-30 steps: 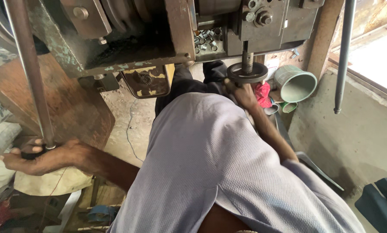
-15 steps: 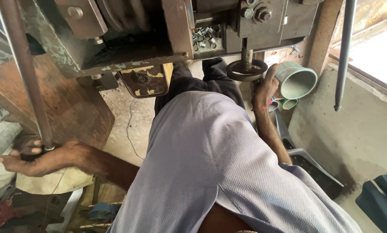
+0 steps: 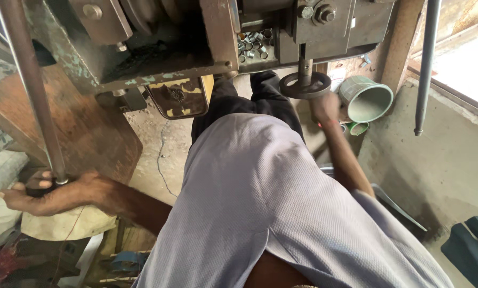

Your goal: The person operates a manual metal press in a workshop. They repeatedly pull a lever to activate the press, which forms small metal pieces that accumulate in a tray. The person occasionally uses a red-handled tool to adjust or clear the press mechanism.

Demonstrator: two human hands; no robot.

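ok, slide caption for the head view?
Left hand grips press lever; right hand by handwheel.

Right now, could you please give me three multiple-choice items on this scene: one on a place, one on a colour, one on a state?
1. Where is the left hand?
A. on the base of the long metal lever
B. on the green cup
C. on the person's knee

2. What colour is the cup lying beside the machine?
A. red
B. pale green
C. black

3. How does the cup lie?
A. upright
B. upside down
C. tipped on its side, mouth toward the camera

Answers:
1 A, the fingers wrap the dark knob where the lever ends.
2 B, its wall and inside are pale green.
3 C, the round opening faces the camera, near the right hand below the small handwheel.
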